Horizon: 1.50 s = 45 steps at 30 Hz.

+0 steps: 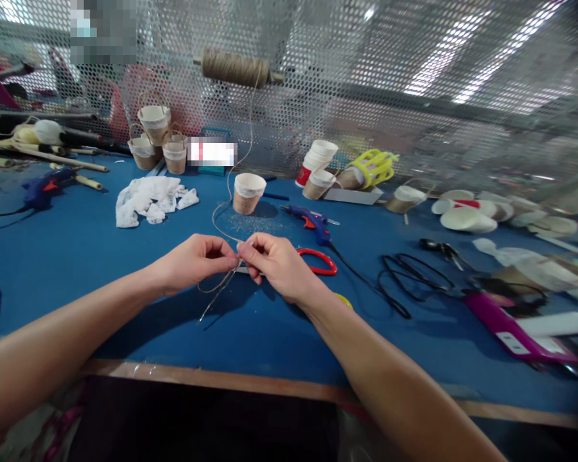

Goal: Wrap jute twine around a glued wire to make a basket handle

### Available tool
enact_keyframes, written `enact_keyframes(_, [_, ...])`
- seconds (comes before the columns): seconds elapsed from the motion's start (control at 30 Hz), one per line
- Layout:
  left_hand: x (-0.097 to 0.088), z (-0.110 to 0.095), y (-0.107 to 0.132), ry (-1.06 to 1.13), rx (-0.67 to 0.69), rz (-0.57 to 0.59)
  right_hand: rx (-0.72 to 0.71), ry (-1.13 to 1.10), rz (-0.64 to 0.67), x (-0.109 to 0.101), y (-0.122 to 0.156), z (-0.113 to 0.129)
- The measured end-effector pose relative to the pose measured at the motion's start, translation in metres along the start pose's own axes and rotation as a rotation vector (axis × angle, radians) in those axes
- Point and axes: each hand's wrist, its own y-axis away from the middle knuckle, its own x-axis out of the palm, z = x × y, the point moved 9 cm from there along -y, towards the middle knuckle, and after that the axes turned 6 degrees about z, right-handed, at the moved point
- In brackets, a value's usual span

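My left hand (200, 260) and my right hand (277, 263) meet over the blue table (77, 256), both pinching a thin jute twine (216, 292). Loose ends of the twine hang down from my fingers toward the table. The strand runs up past a twine-wrapped paper cup (248, 192) to a spool of twine (235, 67) mounted on the mesh wall. Red-handled scissors (320, 260) lie just behind my right hand, partly hidden by it.
A blue glue gun (313, 221) with a black cord lies right of the cup. White cloth (149, 197) and finished small baskets (157, 141) sit back left. Stacked paper cups (318, 163), cup lids (467, 215), black scissors (443, 247) and a magenta tool (505, 327) fill the right side.
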Motion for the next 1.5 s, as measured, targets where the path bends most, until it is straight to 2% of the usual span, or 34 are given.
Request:
enact_keyframes(0.27, [0.002,0.009,-0.001,0.119,-0.030,-0.050,-0.010,0.063,-0.043,-0.002,-0.001,0.000])
enact_keyframes(0.47, [0.012,0.006,0.000,0.310,-0.054,0.046,-0.019,-0.207,0.101,0.008,-0.002,-0.001])
enact_keyframes(0.6, [0.014,0.005,0.000,0.374,-0.065,0.073,-0.020,-0.213,0.116,0.007,-0.002,-0.002])
enact_keyframes(0.77, [0.010,0.006,-0.001,0.271,-0.040,0.080,-0.030,-0.126,0.079,0.003,-0.002,-0.003])
enact_keyframes(0.9, [0.004,0.003,0.000,0.036,-0.005,0.010,-0.010,-0.051,0.049,0.001,-0.003,-0.004])
enact_keyframes(0.97, [0.001,0.003,0.001,-0.005,-0.015,-0.029,-0.008,-0.003,0.043,0.001,-0.003,-0.004])
enact_keyframes(1.17, [-0.002,0.005,0.000,0.023,-0.060,-0.074,-0.004,0.098,0.021,0.000,-0.002,-0.001])
enact_keyframes(1.5, [-0.001,0.008,0.000,0.172,-0.039,-0.107,-0.010,0.157,-0.038,-0.003,-0.001,0.002])
